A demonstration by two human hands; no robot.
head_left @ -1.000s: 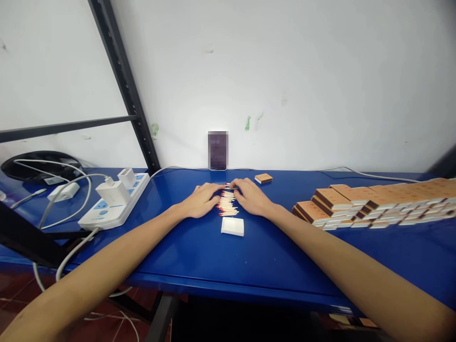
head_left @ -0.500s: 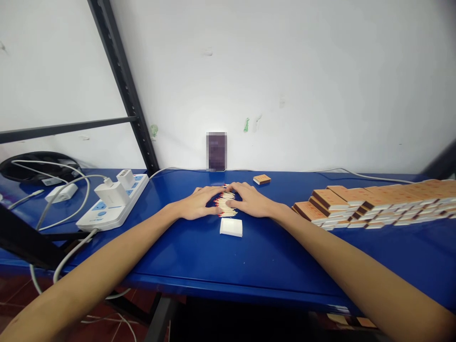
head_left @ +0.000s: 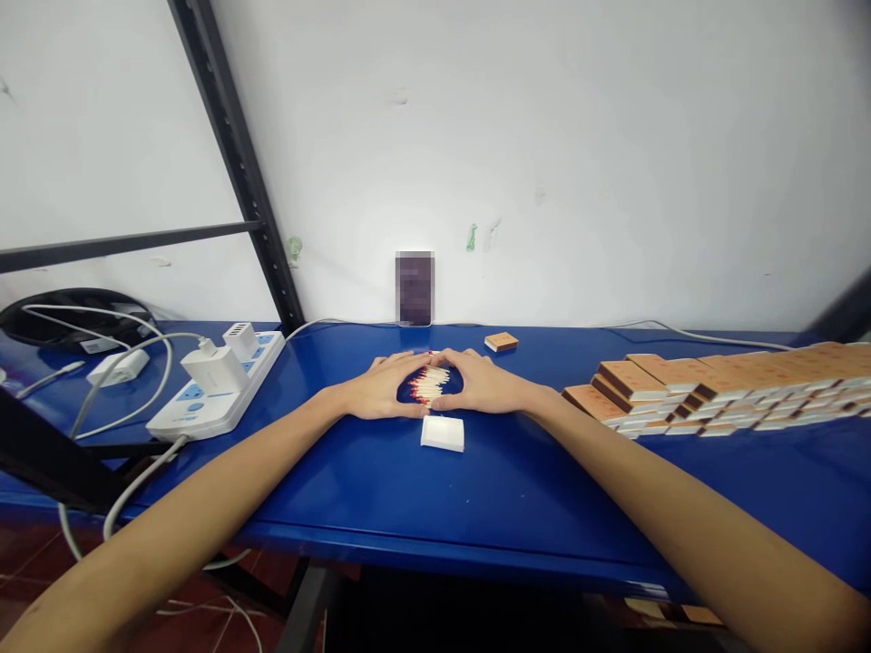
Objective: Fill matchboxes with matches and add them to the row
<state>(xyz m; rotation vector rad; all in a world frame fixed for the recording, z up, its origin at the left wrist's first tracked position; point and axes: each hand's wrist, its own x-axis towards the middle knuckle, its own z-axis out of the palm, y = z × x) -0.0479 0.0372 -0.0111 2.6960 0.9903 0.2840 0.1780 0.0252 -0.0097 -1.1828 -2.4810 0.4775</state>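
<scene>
Several red-tipped matches [head_left: 430,384] lie side by side in a loose row on the blue table. Around them my left hand [head_left: 386,387] curves from the left and my right hand [head_left: 486,383] from the right. Thumbs and fingertips of both hands meet or nearly meet, forming a ring at the near and far ends of the row. Each hand has its thumb spread from its fingers, with nothing gripped. Just in front of the thumbs rests a small white matchbox tray [head_left: 443,433].
A closed matchbox [head_left: 502,342] lies behind my right hand. Stacked matchboxes [head_left: 714,385] fill the right side. On the left are a power strip [head_left: 224,390] with chargers, cables and a black shelf post [head_left: 238,163]. A blurred phone [head_left: 415,288] leans on the wall.
Both thumbs have moved toward me, from on top of the matches to their near end, and come closer together. More of the match row is uncovered between my hands.
</scene>
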